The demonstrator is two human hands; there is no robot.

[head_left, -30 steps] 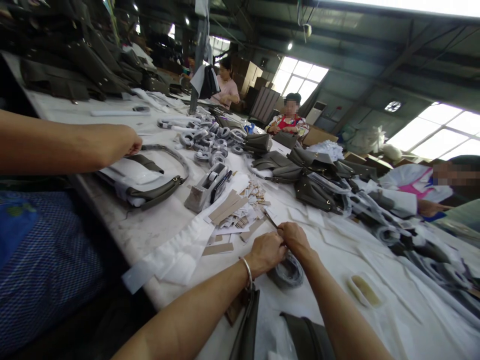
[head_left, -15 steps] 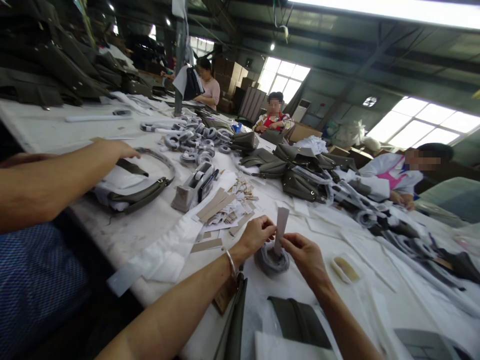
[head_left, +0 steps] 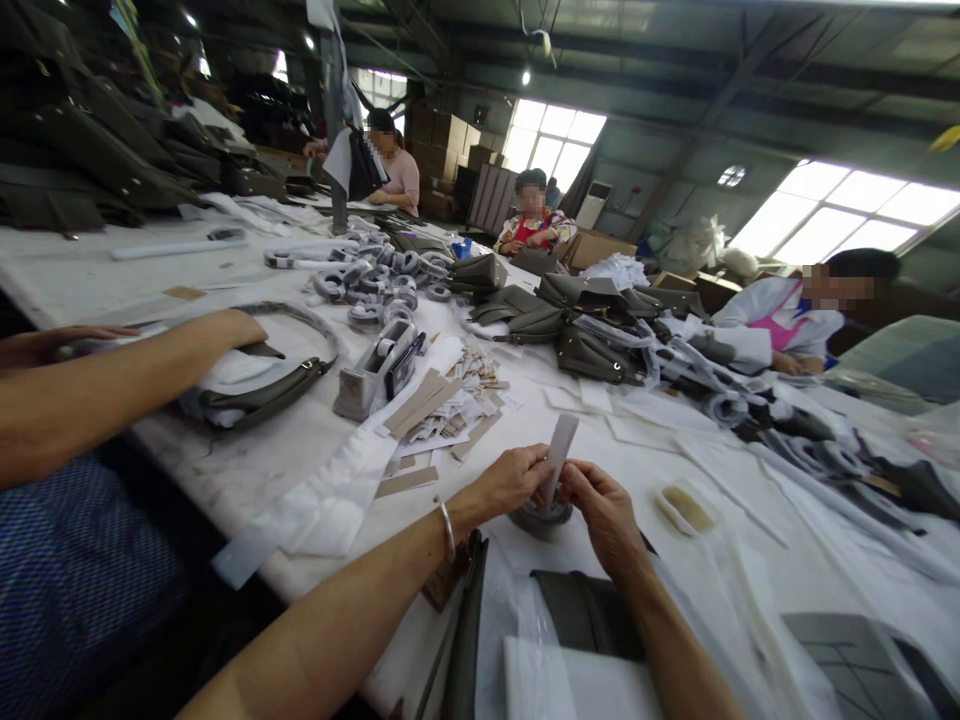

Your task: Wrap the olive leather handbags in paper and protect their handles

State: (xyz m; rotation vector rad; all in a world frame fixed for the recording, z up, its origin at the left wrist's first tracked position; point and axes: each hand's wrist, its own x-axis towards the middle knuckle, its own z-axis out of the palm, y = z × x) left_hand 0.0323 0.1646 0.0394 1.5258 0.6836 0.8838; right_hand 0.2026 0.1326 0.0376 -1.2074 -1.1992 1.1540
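Note:
A pale grey strip [head_left: 561, 450] stands nearly upright, leaning a little right, over a wrapped grey coil [head_left: 541, 518] on the white table. My left hand [head_left: 517, 475], with a silver bangle at the wrist, pinches the strip from the left. From the right, the fingers of my right hand [head_left: 604, 505] close on its lower part. Both hands partly cover the coil. Just below my right hand lies a dark olive bag piece [head_left: 589, 612] under clear film and white sheets.
At left, a co-worker's arms [head_left: 150, 375] reach over a bag with a looped strap [head_left: 262, 403]. Beyond my hands are a tape dispenser [head_left: 371, 370], card strips [head_left: 424, 402], wrapped coils [head_left: 375, 275] and olive bags [head_left: 532, 310]. Several people sit or stand around the table.
The view has shifted slightly. The strip leans more to the right, and my hands have come closer together around its lower part. The co-worker's hand at left has turned downward over the bag.

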